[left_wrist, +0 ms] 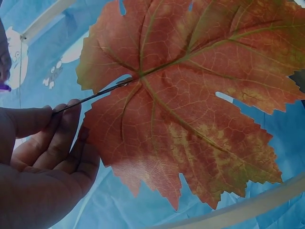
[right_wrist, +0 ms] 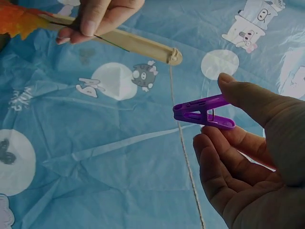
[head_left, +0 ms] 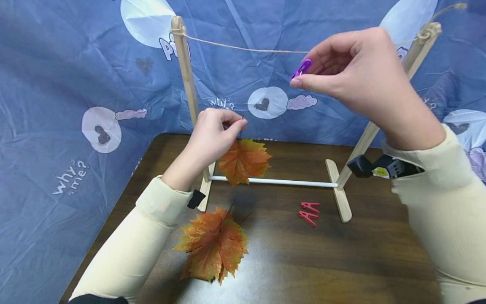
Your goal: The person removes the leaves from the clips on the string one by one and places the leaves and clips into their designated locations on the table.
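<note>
By its thin dark stem, an orange-red artificial maple leaf (head_left: 244, 159) hangs from my left hand (head_left: 218, 134); thumb and fingertips pinch the stem. The left wrist view shows that leaf (left_wrist: 190, 95) large, its veins plain, beside the left hand (left_wrist: 45, 157). Higher and to the right, my right hand (head_left: 351, 69) holds a purple clothespin (head_left: 301, 69) between thumb and fingers. In the right wrist view the clothespin (right_wrist: 205, 113) appears near the twine (right_wrist: 186, 148), and I cannot tell whether they touch. The twine (head_left: 243, 47) runs between two wooden posts.
More leaves (head_left: 214, 245) lie overlapped on the dark wooden table (head_left: 303, 261), stems pointing away. Two red clothespins (head_left: 309, 213) rest near the right foot (head_left: 338, 192) of the frame. A white rod (head_left: 288, 182) joins the posts low down. Behind hangs a blue printed cloth (head_left: 76, 84).
</note>
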`<state>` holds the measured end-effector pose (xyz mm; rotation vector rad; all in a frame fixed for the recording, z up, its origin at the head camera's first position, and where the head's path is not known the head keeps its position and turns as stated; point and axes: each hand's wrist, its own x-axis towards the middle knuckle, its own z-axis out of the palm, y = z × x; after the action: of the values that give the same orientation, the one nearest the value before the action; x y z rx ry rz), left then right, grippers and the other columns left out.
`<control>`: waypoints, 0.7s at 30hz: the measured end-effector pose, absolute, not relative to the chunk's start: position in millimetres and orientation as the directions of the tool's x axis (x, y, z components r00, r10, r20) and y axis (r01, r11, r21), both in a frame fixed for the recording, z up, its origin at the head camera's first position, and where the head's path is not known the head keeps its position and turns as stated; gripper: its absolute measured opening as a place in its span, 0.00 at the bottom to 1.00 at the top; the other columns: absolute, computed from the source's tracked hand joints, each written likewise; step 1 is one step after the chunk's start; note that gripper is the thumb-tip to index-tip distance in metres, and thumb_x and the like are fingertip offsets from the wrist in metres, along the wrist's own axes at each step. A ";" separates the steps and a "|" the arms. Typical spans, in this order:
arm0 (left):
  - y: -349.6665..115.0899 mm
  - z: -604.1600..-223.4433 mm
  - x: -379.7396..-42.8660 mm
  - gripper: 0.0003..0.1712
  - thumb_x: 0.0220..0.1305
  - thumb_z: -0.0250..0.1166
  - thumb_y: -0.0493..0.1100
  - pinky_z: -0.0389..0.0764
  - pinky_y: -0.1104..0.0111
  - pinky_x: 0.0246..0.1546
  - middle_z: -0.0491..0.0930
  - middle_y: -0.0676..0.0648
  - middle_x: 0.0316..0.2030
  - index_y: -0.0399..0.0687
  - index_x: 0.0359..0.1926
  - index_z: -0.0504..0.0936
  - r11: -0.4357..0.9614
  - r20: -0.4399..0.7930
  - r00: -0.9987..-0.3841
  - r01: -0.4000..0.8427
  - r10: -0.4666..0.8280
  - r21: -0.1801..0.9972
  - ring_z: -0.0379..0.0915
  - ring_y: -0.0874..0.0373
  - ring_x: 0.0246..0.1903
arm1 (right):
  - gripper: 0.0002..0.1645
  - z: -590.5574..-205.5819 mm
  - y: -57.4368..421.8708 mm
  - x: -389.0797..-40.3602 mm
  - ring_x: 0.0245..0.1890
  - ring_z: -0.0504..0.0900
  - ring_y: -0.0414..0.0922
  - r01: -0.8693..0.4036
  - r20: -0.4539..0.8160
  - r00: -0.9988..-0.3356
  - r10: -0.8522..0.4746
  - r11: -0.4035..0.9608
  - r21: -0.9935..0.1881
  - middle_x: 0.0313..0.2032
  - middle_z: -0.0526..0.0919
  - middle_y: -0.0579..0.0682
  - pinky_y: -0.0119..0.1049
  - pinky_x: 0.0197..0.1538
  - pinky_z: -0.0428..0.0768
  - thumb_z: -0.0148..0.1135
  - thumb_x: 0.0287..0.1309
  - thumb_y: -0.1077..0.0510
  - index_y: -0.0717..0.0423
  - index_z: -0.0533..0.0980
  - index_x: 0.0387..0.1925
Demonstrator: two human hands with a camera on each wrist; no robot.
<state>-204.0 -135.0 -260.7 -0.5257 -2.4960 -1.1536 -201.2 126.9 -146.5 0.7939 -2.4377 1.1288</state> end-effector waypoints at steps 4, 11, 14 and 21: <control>-137.2 -262.4 -200.2 0.07 0.68 0.68 0.37 0.70 0.66 0.28 0.84 0.49 0.26 0.39 0.35 0.91 0.601 0.453 -0.868 0.476 0.203 0.642 0.72 0.58 0.23 | 0.16 -157.2 130.1 -196.2 0.30 0.84 0.45 -0.631 0.509 -0.774 -0.377 0.523 -0.573 0.32 0.87 0.49 0.33 0.32 0.76 0.82 0.50 0.52 0.56 0.87 0.38; -140.5 -263.9 -191.4 0.06 0.67 0.68 0.36 0.71 0.67 0.27 0.86 0.51 0.28 0.40 0.35 0.91 0.597 0.478 -0.847 0.513 0.233 0.617 0.72 0.59 0.23 | 0.15 -177.4 133.8 -190.6 0.29 0.84 0.44 -0.634 0.490 -0.773 -0.402 0.514 -0.578 0.32 0.87 0.47 0.31 0.32 0.74 0.82 0.51 0.53 0.54 0.87 0.40; -141.8 -265.2 -188.5 0.06 0.67 0.68 0.37 0.71 0.67 0.27 0.86 0.51 0.28 0.40 0.35 0.91 0.596 0.476 -0.846 0.516 0.240 0.616 0.71 0.59 0.23 | 0.16 -187.5 135.8 -190.7 0.30 0.84 0.43 -0.622 0.476 -0.783 -0.400 0.516 -0.589 0.33 0.87 0.47 0.29 0.32 0.74 0.82 0.50 0.55 0.53 0.88 0.42; -144.1 -269.2 -182.7 0.07 0.67 0.68 0.37 0.70 0.68 0.25 0.84 0.51 0.24 0.41 0.33 0.91 0.595 0.452 -0.855 0.506 0.254 0.624 0.69 0.60 0.20 | 0.17 -211.6 144.5 -192.2 0.30 0.84 0.41 -0.613 0.462 -0.790 -0.402 0.516 -0.599 0.32 0.88 0.45 0.27 0.33 0.75 0.82 0.50 0.57 0.49 0.88 0.44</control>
<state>-182.7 -144.1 -269.2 -0.6181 -2.5107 -1.1266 -192.2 144.5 -211.6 0.8550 -2.4947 1.1414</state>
